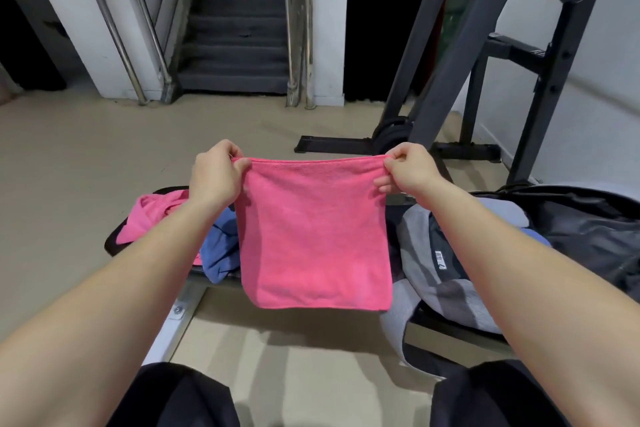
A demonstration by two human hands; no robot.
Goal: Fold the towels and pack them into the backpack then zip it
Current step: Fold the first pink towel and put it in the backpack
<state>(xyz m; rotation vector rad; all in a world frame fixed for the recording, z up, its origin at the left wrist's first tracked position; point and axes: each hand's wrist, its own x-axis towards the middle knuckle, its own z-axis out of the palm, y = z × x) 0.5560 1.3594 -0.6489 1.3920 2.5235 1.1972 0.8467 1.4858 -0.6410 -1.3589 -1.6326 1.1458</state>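
Note:
A pink towel (313, 236) hangs flat in the air in front of me, held by its two top corners. My left hand (216, 172) pinches the left corner and my right hand (405, 168) pinches the right one. Behind it, on a black bench (114, 239), lie a crumpled second pink towel (156, 215) and a blue towel (221, 250), partly hidden by my left forearm. At the right, a grey and black backpack (450, 270) lies open on the bench, with something blue (536, 237) showing inside.
A dark metal gym rack (485, 55) stands on the floor behind the bench at the right, with weight plates (394, 132) at its foot. A staircase (235, 31) with steel handrails rises at the back. My knees in dark trousers fill the bottom edge.

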